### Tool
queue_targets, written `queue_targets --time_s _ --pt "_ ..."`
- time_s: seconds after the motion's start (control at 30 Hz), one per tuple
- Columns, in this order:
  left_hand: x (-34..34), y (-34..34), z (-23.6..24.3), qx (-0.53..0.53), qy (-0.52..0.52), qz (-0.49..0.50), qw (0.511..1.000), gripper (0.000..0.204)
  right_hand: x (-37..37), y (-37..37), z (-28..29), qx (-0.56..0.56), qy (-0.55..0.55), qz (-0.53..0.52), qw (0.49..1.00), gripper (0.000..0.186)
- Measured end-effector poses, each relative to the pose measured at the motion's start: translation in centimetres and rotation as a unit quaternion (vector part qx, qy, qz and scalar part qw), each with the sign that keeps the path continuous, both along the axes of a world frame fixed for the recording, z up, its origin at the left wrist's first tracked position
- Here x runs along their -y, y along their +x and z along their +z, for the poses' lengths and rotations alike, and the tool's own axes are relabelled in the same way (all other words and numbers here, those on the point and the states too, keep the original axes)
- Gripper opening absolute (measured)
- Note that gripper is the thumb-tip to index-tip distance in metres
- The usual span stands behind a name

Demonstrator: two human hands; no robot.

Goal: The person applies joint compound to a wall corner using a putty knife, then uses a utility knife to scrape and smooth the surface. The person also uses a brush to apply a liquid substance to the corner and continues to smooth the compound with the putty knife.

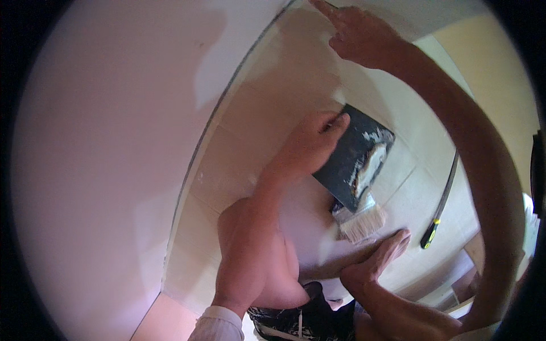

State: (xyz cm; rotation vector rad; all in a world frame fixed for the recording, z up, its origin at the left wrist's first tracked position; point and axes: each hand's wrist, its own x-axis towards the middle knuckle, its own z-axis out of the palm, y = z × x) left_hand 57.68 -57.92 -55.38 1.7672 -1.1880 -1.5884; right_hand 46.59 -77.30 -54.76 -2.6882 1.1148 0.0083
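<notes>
My left hand (318,139) grips a dark square board (348,153) by its left edge, thumb on top. A mound of white paste (371,169) and some smears lie on the board's right part. My right hand (364,37) reaches to the far top, near the seam where the white wall meets the tiles. Its index finger points forward and the others are curled. A thin dark edge shows by the fingers, but what they hold is cut off by the frame. Just below the board is a wide paintbrush (364,224) with pale bristles.
A long thin tool with a black and yellow handle (431,233) lies on the tiled floor (398,196) at right. My bare foot (389,253) rests near it. The white wall (108,165) fills the left side. Some objects (466,278) stand at lower right.
</notes>
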Motion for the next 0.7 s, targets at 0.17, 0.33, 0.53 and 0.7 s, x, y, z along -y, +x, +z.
queue_targets --time_s 0.17,0.33,0.53,0.7 --pt "0.7 0.3 -0.4 -0.032 -0.042 -0.015 0.999 0.044 1.9 3.4 -3.0 -0.108 -0.044 -0.013 0.993 0.079" --pt "0.9 0.5 0.2 -0.041 -0.021 -0.018 0.999 0.044 2.4 3.1 -3.8 -0.138 -0.096 -0.035 0.985 0.077" --pt "1.2 0.6 0.8 -0.051 -0.015 -0.02 0.998 0.041 2.4 3.0 -3.6 -0.154 -0.048 -0.062 0.985 0.071" --pt "0.9 0.6 0.1 -0.065 -0.028 -0.014 0.997 0.044 2.1 2.1 -4.3 -0.205 -0.094 -0.015 0.974 0.065"
